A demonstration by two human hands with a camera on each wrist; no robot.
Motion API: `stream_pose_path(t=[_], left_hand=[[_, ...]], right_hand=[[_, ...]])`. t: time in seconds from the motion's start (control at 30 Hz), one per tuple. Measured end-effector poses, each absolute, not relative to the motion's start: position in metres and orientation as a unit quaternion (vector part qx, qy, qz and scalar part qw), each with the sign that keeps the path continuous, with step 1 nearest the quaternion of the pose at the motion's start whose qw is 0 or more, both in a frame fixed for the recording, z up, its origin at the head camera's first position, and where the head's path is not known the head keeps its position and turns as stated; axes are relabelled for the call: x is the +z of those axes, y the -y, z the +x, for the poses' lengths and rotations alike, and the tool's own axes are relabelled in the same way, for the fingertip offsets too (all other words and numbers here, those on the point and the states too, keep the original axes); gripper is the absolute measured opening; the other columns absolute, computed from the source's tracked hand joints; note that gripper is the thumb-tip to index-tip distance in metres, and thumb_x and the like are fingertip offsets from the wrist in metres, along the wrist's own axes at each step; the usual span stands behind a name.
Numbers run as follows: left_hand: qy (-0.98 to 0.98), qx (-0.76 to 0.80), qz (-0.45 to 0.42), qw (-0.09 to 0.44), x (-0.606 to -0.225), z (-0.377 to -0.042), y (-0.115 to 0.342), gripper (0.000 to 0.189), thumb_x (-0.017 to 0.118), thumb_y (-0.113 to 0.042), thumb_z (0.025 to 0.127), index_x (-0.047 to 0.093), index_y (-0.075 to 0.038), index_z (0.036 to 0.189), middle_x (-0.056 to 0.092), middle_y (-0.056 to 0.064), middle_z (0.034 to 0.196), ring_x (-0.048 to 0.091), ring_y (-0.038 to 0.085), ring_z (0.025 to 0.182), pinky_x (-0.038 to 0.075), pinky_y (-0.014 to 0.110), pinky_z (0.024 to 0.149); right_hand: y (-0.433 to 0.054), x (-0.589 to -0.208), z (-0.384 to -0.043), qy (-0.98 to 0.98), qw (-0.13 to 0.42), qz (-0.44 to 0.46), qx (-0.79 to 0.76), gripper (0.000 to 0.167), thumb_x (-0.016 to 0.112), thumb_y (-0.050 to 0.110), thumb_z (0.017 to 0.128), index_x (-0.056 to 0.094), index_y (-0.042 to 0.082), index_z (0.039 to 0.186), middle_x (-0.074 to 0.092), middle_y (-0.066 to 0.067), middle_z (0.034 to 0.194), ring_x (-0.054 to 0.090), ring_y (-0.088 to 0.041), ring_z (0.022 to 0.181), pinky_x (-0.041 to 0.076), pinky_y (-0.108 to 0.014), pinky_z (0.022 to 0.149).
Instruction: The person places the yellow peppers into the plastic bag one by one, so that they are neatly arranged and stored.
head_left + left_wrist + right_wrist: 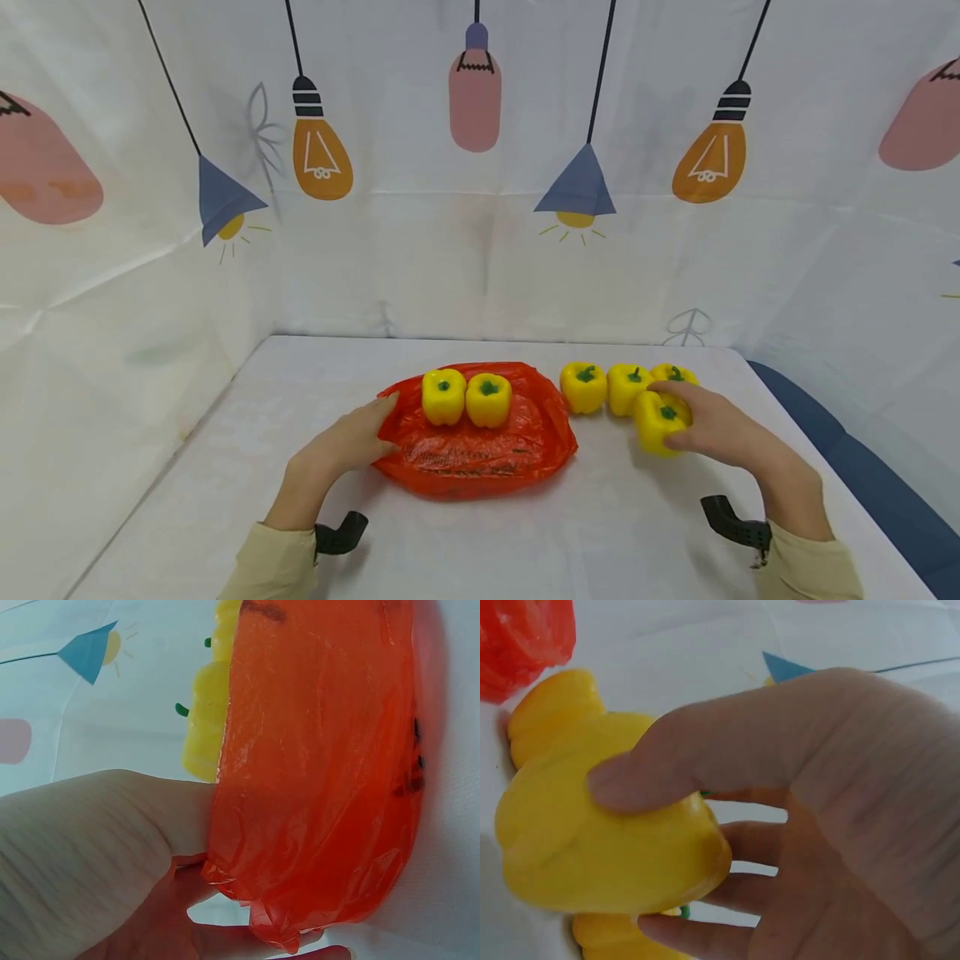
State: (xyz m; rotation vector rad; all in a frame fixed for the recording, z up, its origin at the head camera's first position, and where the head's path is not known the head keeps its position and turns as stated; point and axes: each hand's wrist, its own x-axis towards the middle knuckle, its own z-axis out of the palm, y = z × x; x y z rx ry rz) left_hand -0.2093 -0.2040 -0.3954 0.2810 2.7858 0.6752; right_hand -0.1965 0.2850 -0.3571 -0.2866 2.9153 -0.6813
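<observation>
A red plastic bag (480,458) lies on the table, and two yellow bell peppers (467,398) show in its opening. My left hand (351,435) grips the bag's left edge; in the left wrist view the thumb (161,814) passes inside the rim, its tip hidden, while fingers lie along the outside. On the right, my right hand (712,421) holds another yellow bell pepper (654,425) by its side, stem facing me in the head view. The right wrist view shows the thumb (652,776) pressed across this pepper (592,847), with fingers around the far side.
Three more yellow bell peppers (583,388) stand in a row right of the bag, partly behind the held one. A white cloth covers the table (525,542). A patterned curtain (420,267) hangs behind, and a dark blue seat (862,467) runs along the right edge.
</observation>
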Motion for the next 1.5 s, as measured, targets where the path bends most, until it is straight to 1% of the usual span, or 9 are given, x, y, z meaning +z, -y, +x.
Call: stream_pose_path(t=[0.07, 0.17, 0.43, 0.6, 0.73, 0.83, 1.07, 1.37, 1.5], left_hand=[[-0.959, 0.231, 0.098, 0.129, -0.395, -0.210, 0.204, 0.077, 0.071, -0.021, 0.090, 0.032, -0.005, 0.155, 0.039, 0.016, 0.158, 0.035, 0.040, 0.145, 0.034, 0.064, 0.114], [-0.959, 0.232, 0.098, 0.128, -0.396, -0.210, 0.203, 0.077, 0.071, -0.021, 0.090, 0.033, -0.004, 0.154, 0.040, 0.016, 0.157, 0.037, 0.040, 0.144, 0.036, 0.064, 0.113], [-0.957, 0.238, 0.098, 0.130, -0.397, -0.209, 0.205, 0.075, 0.071, -0.018, 0.090, 0.034, -0.004, 0.154, 0.042, 0.016, 0.156, 0.038, 0.039, 0.144, 0.037, 0.062, 0.113], [-0.957, 0.237, 0.106, 0.129, -0.396, -0.209, 0.204, 0.075, 0.070, -0.018, 0.090, 0.034, -0.002, 0.153, 0.042, 0.017, 0.156, 0.038, 0.039, 0.144, 0.036, 0.062, 0.114], [-0.957, 0.237, 0.102, 0.133, -0.394, -0.209, 0.203, 0.075, 0.071, -0.018, 0.089, 0.034, -0.002, 0.153, 0.042, 0.016, 0.156, 0.038, 0.039, 0.144, 0.036, 0.062, 0.114], [-0.958, 0.233, 0.098, 0.133, -0.394, -0.209, 0.202, 0.076, 0.071, -0.019, 0.089, 0.034, -0.003, 0.153, 0.041, 0.016, 0.156, 0.038, 0.039, 0.144, 0.037, 0.062, 0.113], [-0.960, 0.228, 0.097, 0.128, -0.397, -0.209, 0.200, 0.074, 0.071, -0.018, 0.090, 0.035, -0.003, 0.153, 0.043, 0.015, 0.155, 0.040, 0.038, 0.143, 0.038, 0.061, 0.113], [-0.959, 0.233, 0.096, 0.130, -0.398, -0.210, 0.196, 0.075, 0.071, -0.019, 0.090, 0.034, -0.004, 0.154, 0.041, 0.014, 0.157, 0.037, 0.037, 0.145, 0.035, 0.060, 0.116], [-0.960, 0.232, 0.093, 0.128, -0.397, -0.210, 0.198, 0.076, 0.071, -0.020, 0.090, 0.034, -0.004, 0.154, 0.041, 0.015, 0.157, 0.036, 0.036, 0.146, 0.033, 0.060, 0.117]], right_hand=[[-0.278, -0.354, -0.197, -0.966, 0.057, -0.096, -0.233, 0.078, 0.079, 0.024, 0.074, 0.047, 0.006, 0.143, 0.051, -0.026, 0.139, 0.052, -0.036, 0.109, 0.053, -0.049, 0.085], [-0.266, -0.353, -0.197, -0.963, 0.044, -0.098, -0.247, 0.076, 0.077, 0.025, 0.075, 0.047, 0.009, 0.144, 0.051, -0.023, 0.138, 0.051, -0.032, 0.107, 0.053, -0.045, 0.084], [-0.234, -0.357, -0.200, -0.951, 0.013, -0.111, -0.289, 0.071, 0.074, 0.024, 0.080, 0.045, 0.020, 0.146, 0.050, -0.013, 0.144, 0.050, -0.031, 0.115, 0.055, -0.052, 0.091], [-0.216, -0.364, -0.205, -0.938, -0.014, -0.137, -0.319, 0.070, 0.074, 0.023, 0.083, 0.045, 0.027, 0.146, 0.050, -0.007, 0.146, 0.052, -0.030, 0.119, 0.052, -0.055, 0.100], [-0.200, -0.370, -0.214, -0.933, -0.017, -0.156, -0.325, 0.071, 0.074, 0.025, 0.084, 0.044, 0.030, 0.147, 0.048, -0.004, 0.150, 0.052, -0.029, 0.124, 0.050, -0.055, 0.103], [-0.188, -0.373, -0.220, -0.931, -0.010, -0.161, -0.328, 0.071, 0.074, 0.026, 0.084, 0.043, 0.030, 0.148, 0.047, -0.002, 0.151, 0.050, -0.028, 0.128, 0.049, -0.056, 0.104], [-0.168, -0.379, -0.234, -0.932, -0.002, -0.183, -0.313, 0.071, 0.072, 0.028, 0.084, 0.043, 0.024, 0.149, 0.047, -0.002, 0.150, 0.050, -0.027, 0.128, 0.048, -0.055, 0.105], [-0.154, -0.401, -0.249, -0.942, 0.037, -0.180, -0.281, 0.072, 0.068, 0.031, 0.089, 0.037, 0.018, 0.153, 0.043, -0.007, 0.155, 0.042, -0.033, 0.142, 0.036, -0.058, 0.116], [-0.148, -0.405, -0.252, -0.942, 0.037, -0.184, -0.277, 0.072, 0.068, 0.032, 0.091, 0.036, 0.016, 0.153, 0.042, -0.009, 0.156, 0.041, -0.033, 0.143, 0.035, -0.058, 0.117]])
